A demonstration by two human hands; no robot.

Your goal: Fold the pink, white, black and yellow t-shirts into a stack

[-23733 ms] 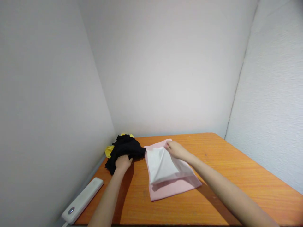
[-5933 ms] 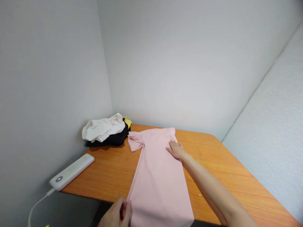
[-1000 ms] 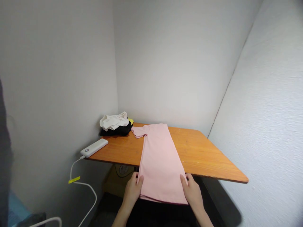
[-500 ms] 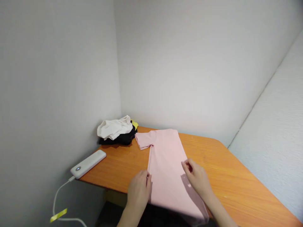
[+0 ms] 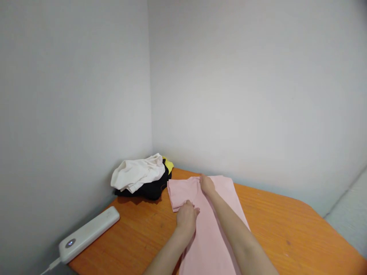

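Note:
A pink shirt [image 5: 213, 225] lies folded lengthwise on the orange wooden table [image 5: 275, 225], its short sleeve sticking out to the left. My left hand [image 5: 187, 217] rests on the shirt at the lower edge of that sleeve, fingers curled on the cloth. My right hand [image 5: 206, 184] reaches across to the top of the sleeve near the collar end, its fingers pinched on the pink cloth.
A pile of clothes sits in the far left corner: a white garment [image 5: 137, 175] on top of a black one [image 5: 149, 188], with a bit of yellow [image 5: 168, 165] behind. A white power bank [image 5: 88, 233] lies at the table's left edge. Walls close in on left and back.
Both hands have moved from the shirt's near end up to the sleeve at the far end. The camera has come closer and lower over the table.

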